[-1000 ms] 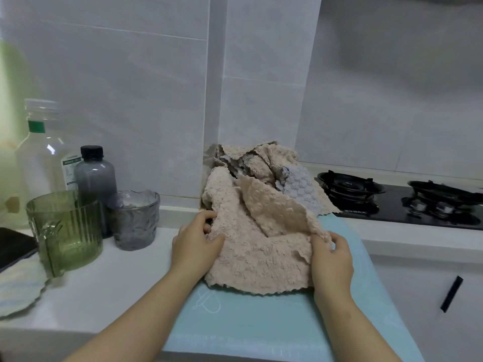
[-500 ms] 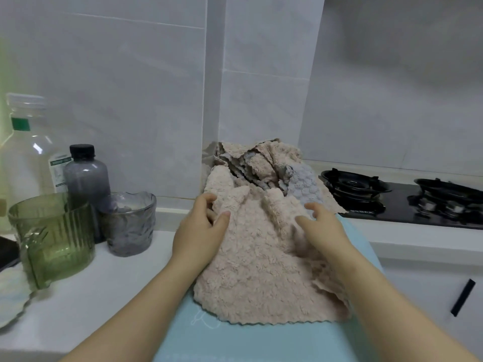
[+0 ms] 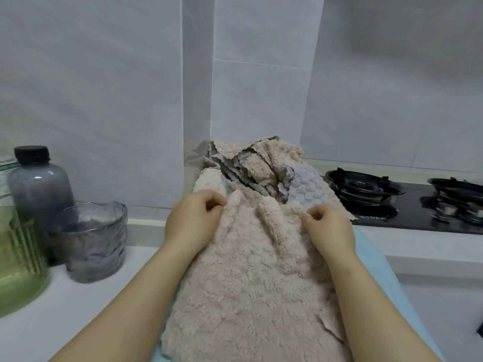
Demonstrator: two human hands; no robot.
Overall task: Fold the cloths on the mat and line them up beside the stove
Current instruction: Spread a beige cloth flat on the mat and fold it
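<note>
One big beige cloth (image 3: 251,283) lies spread out in the lower middle of the frame. It is fluffy and soft-looking, with a ragged, wavy edge at the lower right. It lies on a light blue mat (image 3: 376,270), which peeks out on the right side. A few soft bumps and folds run down from the cloth's far edge, between the two hands.

Behind it, in the middle of the frame, a messy pile of cloths (image 3: 261,165) sits against the white wall. Most of them are beige. One grey-blue cloth (image 3: 305,186) with a bumpy face lies on the right side of the pile.

The left hand (image 3: 193,220) is at the far left corner of the beige cloth. Its fingers are curled in and pinch the cloth's edge against the thumb. The right hand (image 3: 332,228) is at the far right corner and pinches the edge the same way, with bent fingers. The backs of both hands face up. Both arms reach in from the bottom of the frame, along the cloth's sides.

The black stove (image 3: 392,205) is at the middle right, just beside the pile. On the white counter (image 3: 91,296) at the left stand a grey glass cup (image 3: 94,241), a dark bottle (image 3: 39,184) with a black cap behind it, and a green jug (image 3: 18,262) at the left edge.
</note>
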